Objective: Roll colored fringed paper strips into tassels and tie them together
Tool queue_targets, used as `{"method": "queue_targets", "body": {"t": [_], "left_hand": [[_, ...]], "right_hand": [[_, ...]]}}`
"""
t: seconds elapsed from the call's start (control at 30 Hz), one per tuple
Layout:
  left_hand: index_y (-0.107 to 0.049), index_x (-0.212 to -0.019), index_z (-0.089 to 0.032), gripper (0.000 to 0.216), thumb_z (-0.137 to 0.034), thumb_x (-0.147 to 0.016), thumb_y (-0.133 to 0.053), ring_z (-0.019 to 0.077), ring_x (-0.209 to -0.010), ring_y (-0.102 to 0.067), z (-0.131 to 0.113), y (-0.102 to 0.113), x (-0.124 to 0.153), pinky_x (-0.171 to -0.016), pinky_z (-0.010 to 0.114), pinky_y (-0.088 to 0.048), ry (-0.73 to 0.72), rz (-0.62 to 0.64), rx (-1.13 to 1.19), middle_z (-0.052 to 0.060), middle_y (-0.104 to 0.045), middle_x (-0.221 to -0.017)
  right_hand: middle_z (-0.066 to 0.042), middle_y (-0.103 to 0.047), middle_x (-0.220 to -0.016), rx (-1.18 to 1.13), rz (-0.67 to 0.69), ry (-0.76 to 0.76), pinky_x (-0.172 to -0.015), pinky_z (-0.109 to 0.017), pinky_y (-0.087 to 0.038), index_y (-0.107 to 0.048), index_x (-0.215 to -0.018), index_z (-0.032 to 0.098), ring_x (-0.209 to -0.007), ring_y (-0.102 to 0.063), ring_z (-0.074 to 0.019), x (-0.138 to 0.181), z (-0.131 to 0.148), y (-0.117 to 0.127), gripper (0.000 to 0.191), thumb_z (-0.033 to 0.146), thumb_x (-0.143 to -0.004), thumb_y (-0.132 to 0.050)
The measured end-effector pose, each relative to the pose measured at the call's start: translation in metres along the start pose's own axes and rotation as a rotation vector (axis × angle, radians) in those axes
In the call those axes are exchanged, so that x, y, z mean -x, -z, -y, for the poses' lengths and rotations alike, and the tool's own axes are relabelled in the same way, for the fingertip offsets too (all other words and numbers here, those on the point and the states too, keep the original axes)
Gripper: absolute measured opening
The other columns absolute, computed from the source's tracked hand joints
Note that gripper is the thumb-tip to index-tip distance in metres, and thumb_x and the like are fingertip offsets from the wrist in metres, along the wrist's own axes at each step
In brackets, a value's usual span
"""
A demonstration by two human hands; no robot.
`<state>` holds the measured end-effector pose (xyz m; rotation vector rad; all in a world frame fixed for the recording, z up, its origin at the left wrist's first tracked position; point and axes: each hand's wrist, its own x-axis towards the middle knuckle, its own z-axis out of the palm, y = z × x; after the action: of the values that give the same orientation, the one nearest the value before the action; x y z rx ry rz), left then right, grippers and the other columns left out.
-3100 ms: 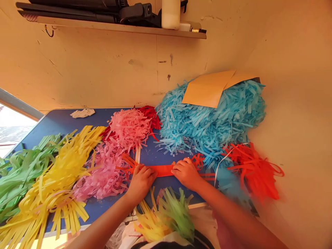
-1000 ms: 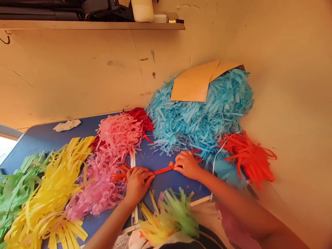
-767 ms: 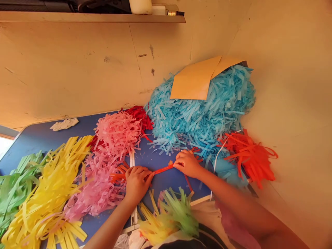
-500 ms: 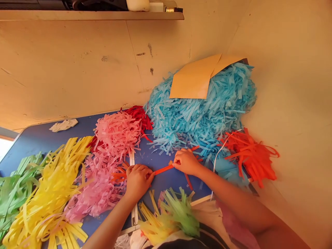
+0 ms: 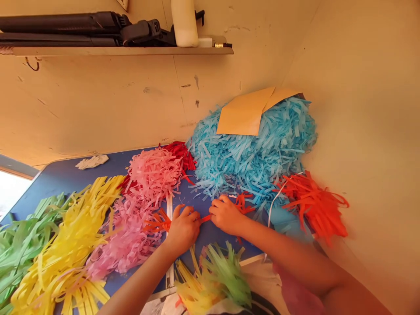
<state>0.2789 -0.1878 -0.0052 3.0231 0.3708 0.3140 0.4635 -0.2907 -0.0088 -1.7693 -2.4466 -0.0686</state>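
My left hand and my right hand rest close together on the blue table. Both pinch a thin rolled strip of orange fringed paper, of which only a short piece shows between them. Orange fringe fans out to the left of my left hand, and more orange fringe sticks out to the right of my right hand. A white ruler lies under my left hand.
Piles of fringed paper surround my hands: blue with tan sheets on top, orange, pink, mauve, yellow, green. Yellow-green tassels lie near my body. A shelf hangs on the wall.
My two hands have come closer together along the orange strip, so the piece between them is much shorter. Earlier the strip lay flat and wide; now it is a thin roll.
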Motion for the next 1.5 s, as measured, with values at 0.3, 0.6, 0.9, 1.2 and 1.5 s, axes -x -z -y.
{"method": "queue_targets", "body": {"t": [0.3, 0.6, 0.9, 1.2, 1.5], "left_hand": [[-0.067, -0.081, -0.021, 0.016, -0.018, -0.091, -0.054, 0.0228, -0.091, -0.056, 0.000, -0.017, 0.001, -0.095, 0.048, -0.034, 0.072, -0.182, 0.045, 0.003, -0.068, -0.084], [-0.068, -0.086, -0.024, 0.019, -0.019, -0.095, -0.052, 0.0213, -0.088, -0.057, 0.003, -0.025, 0.012, -0.090, 0.046, -0.034, 0.061, -0.182, 0.021, 0.002, -0.072, -0.088], [-0.076, -0.079, -0.028, 0.023, -0.035, -0.091, -0.057, 0.0213, -0.083, -0.062, 0.019, -0.025, 0.020, -0.076, 0.038, -0.041, 0.310, -0.154, 0.280, 0.003, -0.071, -0.085], [-0.070, -0.069, -0.024, 0.025, -0.035, -0.088, -0.058, 0.0225, -0.078, -0.058, 0.007, -0.020, 0.005, -0.074, 0.039, -0.036, 0.416, -0.108, 0.192, 0.003, -0.069, -0.077], [-0.074, -0.096, -0.035, 0.022, -0.019, -0.090, -0.059, 0.0241, -0.090, -0.055, 0.004, -0.014, -0.001, -0.088, 0.047, -0.031, 0.031, -0.082, 0.062, 0.002, -0.072, -0.086]], "right_hand": [[-0.004, -0.065, -0.086, -0.109, -0.043, -0.087, -0.080, -0.038, -0.029, -0.067, -0.078, 0.018, -0.090, -0.049, -0.0206, -0.010, -0.008, -0.007, 0.014, 0.024, -0.090, -0.063], [-0.001, -0.069, -0.086, -0.006, -0.221, -0.077, -0.081, -0.038, -0.028, -0.067, -0.085, 0.020, -0.088, -0.051, -0.0185, 0.009, -0.003, -0.025, 0.019, 0.017, -0.099, -0.054], [0.001, -0.068, -0.084, -0.428, -0.117, -0.419, -0.079, -0.034, -0.030, -0.072, -0.070, 0.024, -0.089, -0.053, -0.0186, 0.023, -0.032, -0.025, 0.014, 0.028, -0.083, -0.078], [-0.001, -0.064, -0.081, -0.394, -0.021, -0.511, -0.078, -0.035, -0.030, -0.066, -0.063, 0.020, -0.087, -0.051, -0.0192, 0.012, -0.031, -0.019, 0.023, 0.025, -0.085, -0.072], [-0.003, -0.069, -0.089, -0.265, -0.001, -0.342, -0.090, -0.043, -0.029, -0.070, -0.083, 0.023, -0.097, -0.052, -0.0230, 0.003, -0.018, -0.003, 0.010, 0.018, -0.089, -0.064]]}}
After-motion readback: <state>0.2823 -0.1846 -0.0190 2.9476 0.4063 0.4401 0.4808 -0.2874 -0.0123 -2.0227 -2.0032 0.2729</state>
